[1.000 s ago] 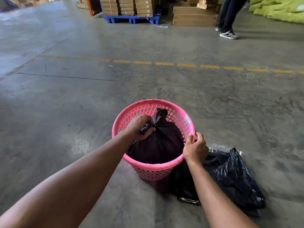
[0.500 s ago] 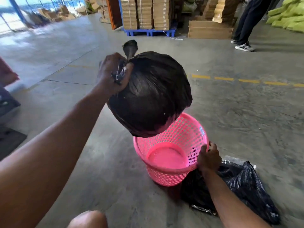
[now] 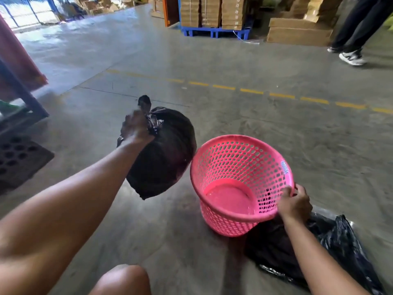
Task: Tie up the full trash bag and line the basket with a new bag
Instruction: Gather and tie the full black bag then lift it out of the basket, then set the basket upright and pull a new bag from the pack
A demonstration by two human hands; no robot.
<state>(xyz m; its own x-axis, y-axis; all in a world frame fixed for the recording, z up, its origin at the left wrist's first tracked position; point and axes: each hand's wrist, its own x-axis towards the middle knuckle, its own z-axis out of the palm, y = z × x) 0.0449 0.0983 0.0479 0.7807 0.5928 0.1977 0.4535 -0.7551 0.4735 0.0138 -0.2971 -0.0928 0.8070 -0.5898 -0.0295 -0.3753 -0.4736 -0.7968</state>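
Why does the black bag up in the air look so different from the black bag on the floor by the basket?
The tied bag is round and stuffed, while the loose bag is limp and crumpled. The tied bag hangs from the left hand by its knotted neck; the loose bag lies on the floor, and no hand holds it. The right hand grips the pink basket instead. Both are black plastic.
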